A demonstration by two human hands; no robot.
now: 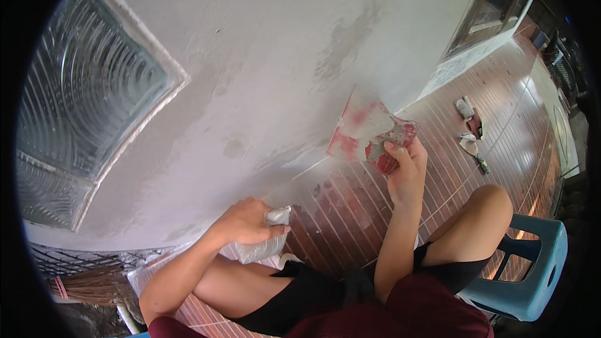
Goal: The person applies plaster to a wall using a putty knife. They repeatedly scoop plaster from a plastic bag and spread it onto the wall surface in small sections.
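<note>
My right hand [407, 169] grips the handle end of a red plastic scraper [363, 130] smeared with pale grey paste. Its wide blade is at the lower part of a grey-white plastered wall [269, 87]; whether the edge touches cannot be told. Lower down to the left, my left hand [251, 220] is closed around the gathered top of a plastic bag [261, 250] filled with something pale grey. The bag hangs beside my left knee, partly hidden by the hand. Darker grey patches and streaks mark the wall around the scraper.
A patterned glass window [94, 81] with a raised frame is at left. On the reddish striped floor [438, 112] lie a dark-handled scraper [472, 150] and other small soiled items. A blue plastic stool [529, 275] stands at right, a straw broom [94, 286] at lower left.
</note>
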